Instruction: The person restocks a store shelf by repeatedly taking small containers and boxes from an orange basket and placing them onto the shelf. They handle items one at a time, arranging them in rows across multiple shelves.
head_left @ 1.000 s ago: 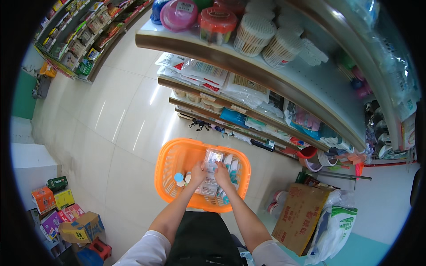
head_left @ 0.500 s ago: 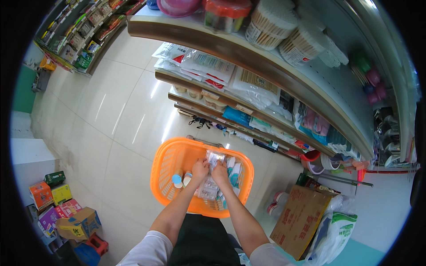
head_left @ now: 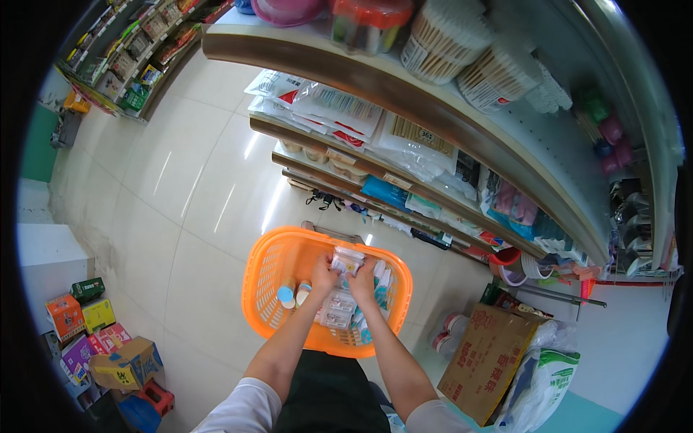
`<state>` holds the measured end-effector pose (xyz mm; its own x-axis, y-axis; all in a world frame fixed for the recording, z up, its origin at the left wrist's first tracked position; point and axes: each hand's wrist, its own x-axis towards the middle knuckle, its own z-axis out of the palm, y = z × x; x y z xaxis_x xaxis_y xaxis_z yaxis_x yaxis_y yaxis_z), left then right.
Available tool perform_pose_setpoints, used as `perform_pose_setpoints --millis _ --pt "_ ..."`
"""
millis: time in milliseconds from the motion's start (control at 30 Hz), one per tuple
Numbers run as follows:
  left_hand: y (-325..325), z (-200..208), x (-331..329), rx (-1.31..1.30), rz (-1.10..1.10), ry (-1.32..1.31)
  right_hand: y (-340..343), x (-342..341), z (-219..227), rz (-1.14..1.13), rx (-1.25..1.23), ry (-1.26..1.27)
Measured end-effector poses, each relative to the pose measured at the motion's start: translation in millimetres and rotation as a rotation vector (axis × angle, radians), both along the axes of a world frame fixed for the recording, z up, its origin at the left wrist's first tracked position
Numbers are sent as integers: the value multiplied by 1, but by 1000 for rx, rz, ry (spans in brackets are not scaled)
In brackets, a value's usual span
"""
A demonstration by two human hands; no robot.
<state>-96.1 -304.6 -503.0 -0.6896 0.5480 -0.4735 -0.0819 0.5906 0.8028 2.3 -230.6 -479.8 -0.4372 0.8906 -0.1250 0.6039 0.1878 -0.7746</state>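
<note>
An orange plastic basket (head_left: 254,289) stands in front of me, and both hands reach down into it. Between them is a small stack of clear plastic boxes (head_left: 347,260) with whitish contents. My left hand (head_left: 327,273) is closed on the stack's left side, my right hand (head_left: 362,281) on its right side. More clear boxes (head_left: 337,310) of this kind lie just below. White-and-teal packets (head_left: 382,283) line the basket's right side. Two small cylindrical containers, one with a light blue lid (head_left: 286,294), are left of my left hand.
Ahead and to the right rises a shelf unit (head_left: 303,68) with tubs of cotton swabs (head_left: 444,40) and bagged goods. A cardboard carton (head_left: 480,361) and plastic bags stand at lower right. Colourful boxes (head_left: 65,317) are piled on the floor at left. Another stocked shelf (head_left: 137,54) is far left.
My hands have drawn slightly apart around the clear boxes, and the stack between them shows more plainly. The basket has barely shifted.
</note>
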Motion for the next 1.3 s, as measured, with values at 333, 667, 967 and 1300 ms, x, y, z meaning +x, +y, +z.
perform_pose_setpoints --millis 333,667,967,1300 --pt "2 52 -13 417 4 -177 6 3 92 6 -63 -15" --pt "17 226 6 715 53 -334 20 27 258 -141 -288 309" --pt "75 402 6 1030 67 -411 47 11 377 -174 20 795" --pt "177 463 -11 1084 -112 97 161 0 459 -159 273 720"
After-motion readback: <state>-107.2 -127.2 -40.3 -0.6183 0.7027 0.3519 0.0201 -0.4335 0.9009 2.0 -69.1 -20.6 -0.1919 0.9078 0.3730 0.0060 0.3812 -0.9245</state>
